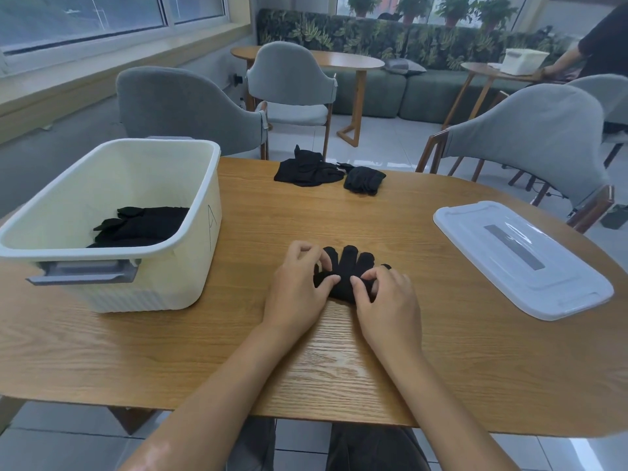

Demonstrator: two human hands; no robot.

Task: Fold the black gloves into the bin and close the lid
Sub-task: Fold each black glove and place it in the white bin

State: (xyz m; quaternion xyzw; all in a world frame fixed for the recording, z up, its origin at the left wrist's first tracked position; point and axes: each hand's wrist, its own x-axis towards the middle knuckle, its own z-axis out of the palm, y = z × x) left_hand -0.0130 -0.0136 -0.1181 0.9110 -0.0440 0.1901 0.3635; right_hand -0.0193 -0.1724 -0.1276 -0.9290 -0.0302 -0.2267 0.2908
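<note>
A black glove [347, 270] lies on the wooden table [339, 351] in front of me, its fingers pointing away. My left hand [299, 287] pinches its left side and my right hand [387, 297] pinches its right side, both covering the cuff end. A cream bin [190, 266] stands at the left with folded black gloves [142, 226] on its floor. Its translucent lid [520, 260] lies flat on the table at the right. More black gloves [307, 169] and a bunched one [364, 180] sit at the far edge.
Grey chairs [530, 137] stand around the table's far side. A person stands at another table with a white bin [520, 61] at the far right. The near table edge runs just above my lap.
</note>
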